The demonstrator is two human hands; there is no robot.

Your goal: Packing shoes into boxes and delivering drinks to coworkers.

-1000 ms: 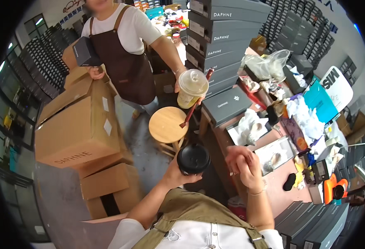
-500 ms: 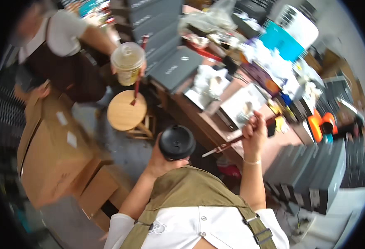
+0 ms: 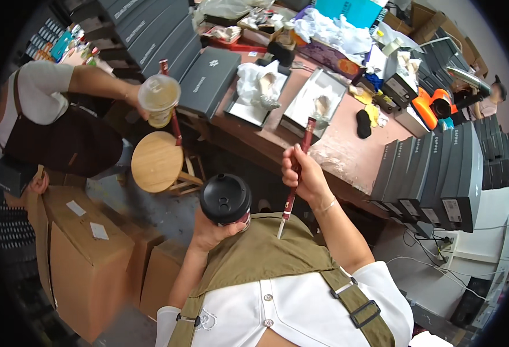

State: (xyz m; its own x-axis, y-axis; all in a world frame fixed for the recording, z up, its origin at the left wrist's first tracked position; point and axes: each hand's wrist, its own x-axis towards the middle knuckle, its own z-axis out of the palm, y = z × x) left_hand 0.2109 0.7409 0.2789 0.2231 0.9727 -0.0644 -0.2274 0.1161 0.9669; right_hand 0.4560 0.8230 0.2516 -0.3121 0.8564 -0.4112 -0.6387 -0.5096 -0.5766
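Black-lidded cup (image 3: 226, 199) upright in clenched left hand (image 3: 208, 231) above apron; wrapped straw (image 3: 296, 170) pinched in right hand (image 3: 303, 173), tip down; likely unwrapping stage, next calling for aligning straw with lid opening.

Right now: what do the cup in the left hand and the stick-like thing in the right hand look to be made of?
Cup: the black lid looks like moulded plastic, semi-gloss with raised rings and a sip hole; the body is mostly hidden by the left hand, probably paper. Wrapped straw in the right hand: a dark red, matte sleeve, seemingly paper, with a pale pointed tip showing at the bottom, material unclear.
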